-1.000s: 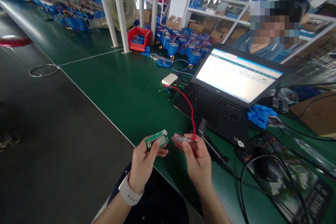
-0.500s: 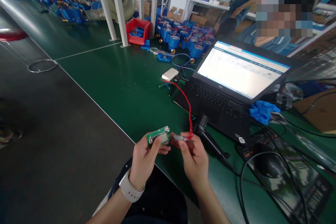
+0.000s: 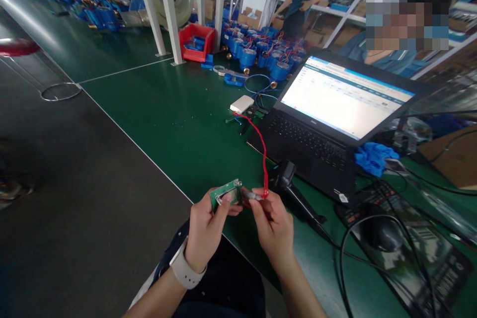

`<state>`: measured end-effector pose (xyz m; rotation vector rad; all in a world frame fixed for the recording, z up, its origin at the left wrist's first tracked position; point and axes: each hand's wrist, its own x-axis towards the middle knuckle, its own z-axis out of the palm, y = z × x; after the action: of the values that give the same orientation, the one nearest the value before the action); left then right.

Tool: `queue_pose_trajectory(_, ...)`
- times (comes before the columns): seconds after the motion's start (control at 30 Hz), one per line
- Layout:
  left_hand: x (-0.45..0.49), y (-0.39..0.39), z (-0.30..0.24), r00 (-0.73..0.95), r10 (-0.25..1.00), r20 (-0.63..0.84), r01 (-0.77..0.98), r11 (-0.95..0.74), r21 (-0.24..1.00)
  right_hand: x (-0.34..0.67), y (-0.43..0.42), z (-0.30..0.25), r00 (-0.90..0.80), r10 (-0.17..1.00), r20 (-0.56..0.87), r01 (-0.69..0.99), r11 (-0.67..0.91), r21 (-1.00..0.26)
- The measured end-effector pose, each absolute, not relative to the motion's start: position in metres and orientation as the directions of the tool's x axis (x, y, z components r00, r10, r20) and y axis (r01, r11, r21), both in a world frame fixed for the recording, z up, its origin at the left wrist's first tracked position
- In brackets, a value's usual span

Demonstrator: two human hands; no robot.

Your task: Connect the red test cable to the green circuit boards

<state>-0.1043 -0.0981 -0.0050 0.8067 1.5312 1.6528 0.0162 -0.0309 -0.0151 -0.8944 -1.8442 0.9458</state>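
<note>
Head cam: hands meet right over the near edge of the green bench.
Left hand: fingers pinched on the small green circuit board, held up off the bench, tilted a bit.
Right hand: fingertips closed on a little connector at the end of the red wire, touching the board's right edge.
Tip: I'd keep the board steady and push the plug in straight, no wiggling, with slack in the wire.
Nearby: barcode scanner just beside the right hand, open laptop behind it, white box where the wire starts.
</note>
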Motion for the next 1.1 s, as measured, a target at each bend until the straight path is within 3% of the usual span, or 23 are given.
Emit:
queue_pose_trajectory(0.4, -0.103, -0.101, -0.004, -0.482, 0.871, 0.090, 0.227, 0.025, 0.974, 0.018, -0.028, -0.012, -0.422, 0.817, 0.393, 0.254, 0.523, -0.814)
queue_pose_trajectory(0.7, -0.103, -0.101, -0.008, -0.482, 0.873, 0.069, 0.196, 0.031, 0.980, 0.017, -0.025, -0.015, -0.450, 0.832, 0.324, 0.238, 0.462, -0.854)
queue_pose_trajectory(1.1, -0.107, -0.101, -0.025, -0.511, 0.859, 0.028, 0.132, 0.046, 0.990, 0.014, -0.023, -0.028, -0.461, 0.814, 0.355, 0.201, 0.485, -0.851)
